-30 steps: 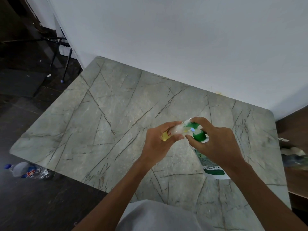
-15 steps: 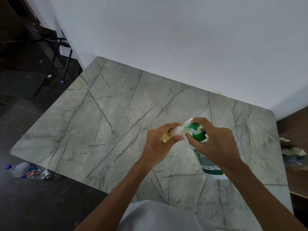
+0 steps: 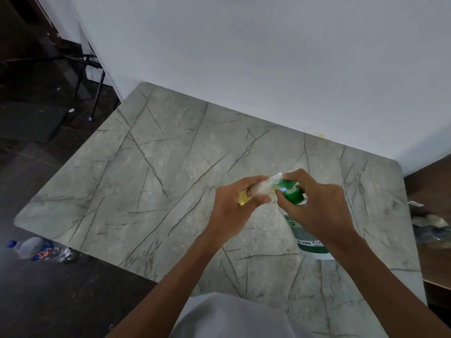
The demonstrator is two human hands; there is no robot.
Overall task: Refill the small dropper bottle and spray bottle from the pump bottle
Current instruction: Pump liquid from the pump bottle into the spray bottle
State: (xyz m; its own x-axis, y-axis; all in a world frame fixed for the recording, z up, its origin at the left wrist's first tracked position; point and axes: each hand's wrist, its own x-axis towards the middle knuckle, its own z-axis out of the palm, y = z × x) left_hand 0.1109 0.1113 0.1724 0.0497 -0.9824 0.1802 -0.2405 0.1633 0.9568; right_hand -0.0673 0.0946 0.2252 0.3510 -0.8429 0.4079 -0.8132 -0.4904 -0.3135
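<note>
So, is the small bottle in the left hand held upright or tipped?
Tipped. The small bottle lies nearly sideways in the left hand, its mouth toward the green pump.

It looks like a plain room in a home or small workspace, though the exact kind cannot be told. A marble-patterned table [image 3: 151, 172] stands against a bare white wall [image 3: 244, 57]. Dark flooring [image 3: 44, 293] lies to the left, with a plastic water bottle [image 3: 39, 251] lying on it and thin metal furniture legs [image 3: 97, 93] farther back.
</note>
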